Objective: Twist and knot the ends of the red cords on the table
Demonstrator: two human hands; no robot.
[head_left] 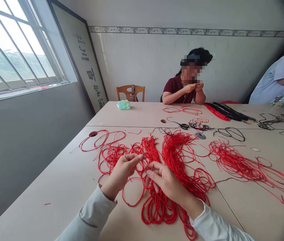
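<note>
My left hand (126, 167), its thumb and fingers pinched together, holds a thin red cord above the table. Close to its right, my right hand (163, 179) is curled with thumb and fingers near the same cord; what it grips is too small to make out. Under and between both hands lies a bundle of braided red cords (157, 209) with looped lower ends. A thick bunch of loose red cords (174, 154) lies to its right, and a tangle of red cord (114, 155) is to the left, behind my left hand.
Another red cord pile (232, 160) is on the right of the table (64, 180). Farther back are black scissors (184, 126), black cords (229, 112) and a green packet (123, 104). A person (182, 88) sits opposite, holding cord; another person (277, 77) is at the far right.
</note>
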